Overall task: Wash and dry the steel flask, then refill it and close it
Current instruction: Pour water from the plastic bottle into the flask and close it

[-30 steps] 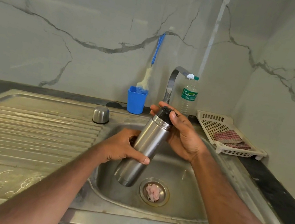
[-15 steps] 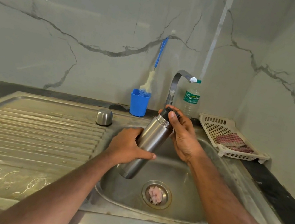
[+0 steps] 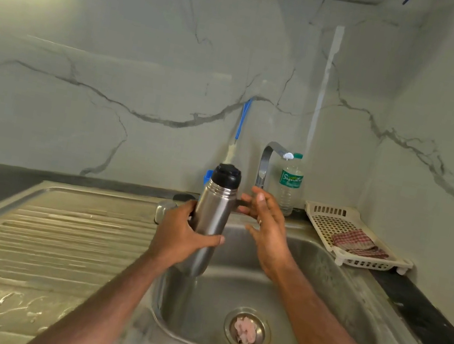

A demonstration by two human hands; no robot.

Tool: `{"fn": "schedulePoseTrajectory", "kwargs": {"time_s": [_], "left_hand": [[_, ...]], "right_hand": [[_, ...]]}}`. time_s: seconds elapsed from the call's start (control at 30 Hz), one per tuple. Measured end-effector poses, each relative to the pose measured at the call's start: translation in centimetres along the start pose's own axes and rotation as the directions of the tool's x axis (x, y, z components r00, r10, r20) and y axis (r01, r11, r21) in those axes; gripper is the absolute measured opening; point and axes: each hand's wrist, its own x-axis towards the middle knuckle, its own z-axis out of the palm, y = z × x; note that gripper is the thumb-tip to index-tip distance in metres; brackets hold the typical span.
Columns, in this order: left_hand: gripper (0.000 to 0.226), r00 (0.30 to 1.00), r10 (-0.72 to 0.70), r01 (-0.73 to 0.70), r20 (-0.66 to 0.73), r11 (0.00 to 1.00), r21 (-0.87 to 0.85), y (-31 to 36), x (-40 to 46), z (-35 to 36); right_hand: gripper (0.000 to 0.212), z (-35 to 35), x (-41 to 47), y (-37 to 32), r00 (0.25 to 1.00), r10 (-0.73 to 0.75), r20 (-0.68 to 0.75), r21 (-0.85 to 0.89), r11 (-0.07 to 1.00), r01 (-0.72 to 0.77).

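A steel flask (image 3: pixel 212 214) with a black stopper (image 3: pixel 226 175) in its mouth stands nearly upright above the left rim of the sink (image 3: pixel 351 284). My left hand (image 3: pixel 178 236) grips its body from the left. My right hand (image 3: pixel 266 224) hovers just right of the flask with fingers spread and holds nothing. The flask's steel cap (image 3: pixel 164 210) sits on the draining board behind my left hand, mostly hidden. A checked cloth (image 3: pixel 357 244) lies in the cream tray (image 3: pixel 330 217) at the right.
The tap (image 3: pixel 267 160) rises behind the sink, with a plastic water bottle (image 3: pixel 289 186) beside it. A blue cup (image 3: pixel 207 176) holding a bottle brush (image 3: pixel 239 131) peeks out behind the flask. The ribbed draining board (image 3: pixel 57 233) spreads left. A strainer (image 3: pixel 247 328) covers the drain.
The flask has gone from tilted to nearly upright and moved up and left. My right hand has let go of the stopper and opened. The camera has tipped upward.
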Motion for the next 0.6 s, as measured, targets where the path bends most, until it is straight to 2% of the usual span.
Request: {"fn": "schedulePoseTrajectory", "kwargs": {"time_s": [0.13,0.33,0.47,0.6], "left_hand": [[0.077,0.998,-0.011,0.011,-0.069,1.0,-0.003,0.6,1.1,-3.7],[0.073,0.987,-0.021,0.041,-0.158,0.991,0.127,-0.5,1.9,-10.6],[0.073,0.98,-0.032,0.072,-0.195,0.977,0.201,-1.5,1.5,-14.4],[0.069,0.98,-0.045,0.092,-0.196,0.966,0.24,-2.9,0.8,-16.3]], "right_hand": [[0.022,2.1,1.5,0.2,0.999,0.017,-0.045,-0.077,0.997,-0.021],[0.029,8.2,4.6,4.2,1.0,0.014,0.019,-0.353,0.935,-0.007],[0.037,12.2,7.0,7.1,0.98,0.113,0.165,-0.656,0.754,0.023],[0.062,14.6,8.2,8.4,0.941,0.265,0.21,-0.814,0.581,0.018]]}}
